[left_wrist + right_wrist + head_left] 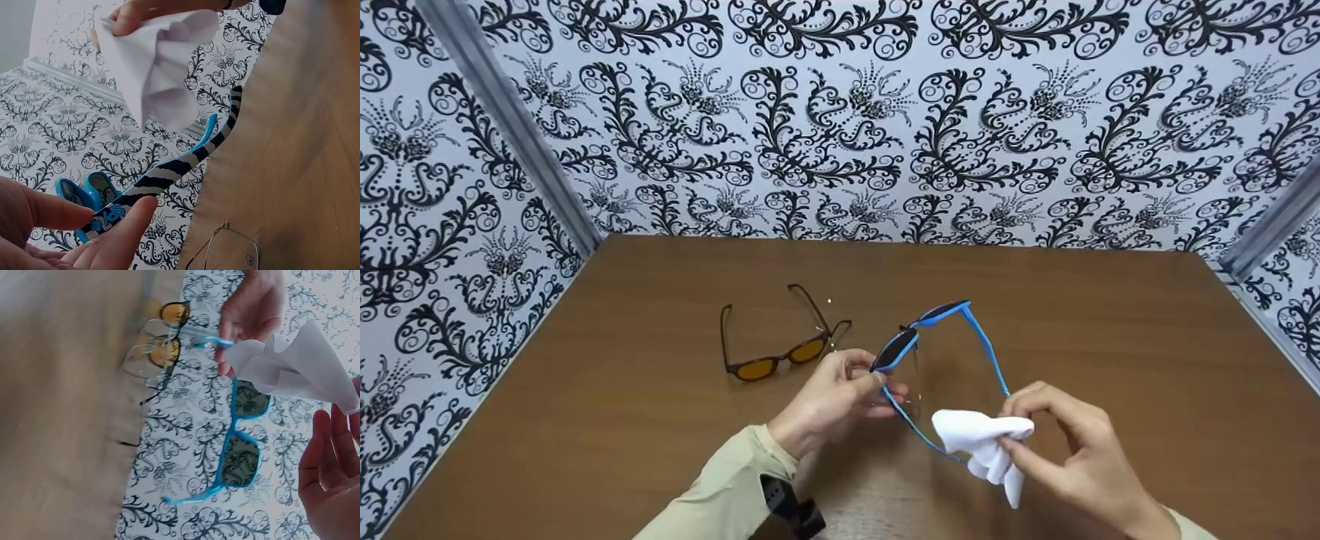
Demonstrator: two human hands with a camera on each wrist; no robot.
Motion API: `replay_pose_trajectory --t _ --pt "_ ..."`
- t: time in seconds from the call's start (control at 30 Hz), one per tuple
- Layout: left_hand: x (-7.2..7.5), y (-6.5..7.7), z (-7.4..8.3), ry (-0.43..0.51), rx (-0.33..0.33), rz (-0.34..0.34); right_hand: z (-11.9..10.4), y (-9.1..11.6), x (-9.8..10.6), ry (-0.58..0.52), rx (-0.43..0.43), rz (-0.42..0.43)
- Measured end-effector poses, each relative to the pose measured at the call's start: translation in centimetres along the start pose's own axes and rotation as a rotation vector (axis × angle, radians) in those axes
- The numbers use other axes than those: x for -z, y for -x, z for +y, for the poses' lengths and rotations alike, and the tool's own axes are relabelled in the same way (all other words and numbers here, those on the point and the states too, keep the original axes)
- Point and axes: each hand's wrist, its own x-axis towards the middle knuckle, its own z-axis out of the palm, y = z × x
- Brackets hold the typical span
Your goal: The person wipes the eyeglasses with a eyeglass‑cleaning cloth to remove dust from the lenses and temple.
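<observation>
My left hand pinches blue-framed sunglasses between thumb and fingers, near one hinge. Their dark lenses face away from me and both arms are unfolded. Black and pale stripes run along the outside of the held arm, seen in the left wrist view. A white cloth hangs bunched from my right hand, pinched between thumb and fingers. In the head view the cloth overlaps the end of the striped arm, and the far arm's tip reaches the right fingers.
Dark-framed glasses with amber lenses lie unfolded on the brown table, left of my hands. Thin-rimmed clear glasses lie on the table too, partly hidden by my left hand in the head view. Patterned walls border the table.
</observation>
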Motion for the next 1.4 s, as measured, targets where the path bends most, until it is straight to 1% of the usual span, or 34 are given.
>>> replay_pose_trajectory --t 0.13,0.2,0.27,0.4,0.47,0.6,0.67,0.83,0.93,1.07,1.23,1.4 --pt "-0.1 -0.1 0.0 0.038 0.001 0.017 0.0 0.0 -0.7 0.033 0.025 -0.064" --pt "-0.1 0.0 0.0 0.048 0.001 0.02 0.1 0.2 -1.1 0.078 0.021 -0.091" --pt "-0.1 0.0 0.1 0.055 0.0 0.02 0.3 0.5 -1.4 0.147 0.01 -0.105" --pt "-0.2 -0.1 0.2 0.059 0.005 0.018 1.4 1.4 -2.0 0.299 -0.008 -0.115" --pt "-0.3 -0.1 0.1 0.067 0.004 0.006 2.1 2.0 -2.2 0.362 -0.012 -0.118" --pt "-0.4 -0.1 -0.1 0.082 -0.006 -0.011 3.3 2.7 -2.8 0.427 -0.03 -0.113" --pt "-0.4 -0.1 -0.1 0.085 -0.01 -0.01 3.7 2.7 -3.1 0.438 -0.05 -0.105" --pt "-0.4 0.1 -0.4 0.069 -0.001 0.0 4.1 2.2 -4.2 0.498 -0.064 -0.066" --pt "-0.6 0.1 -0.7 0.039 -0.013 -0.006 4.2 1.5 -5.0 0.566 -0.032 -0.049" --pt "-0.8 0.1 -1.0 -0.012 -0.035 0.003 4.3 0.6 -5.9 0.647 0.021 -0.046" --pt "-1.1 0.1 -1.3 -0.067 -0.057 0.02 4.6 -0.5 -6.9 0.693 0.05 -0.023" --pt "-1.4 -0.1 -1.2 -0.073 -0.056 0.031 4.8 -1.0 -7.3 0.725 0.072 0.003"
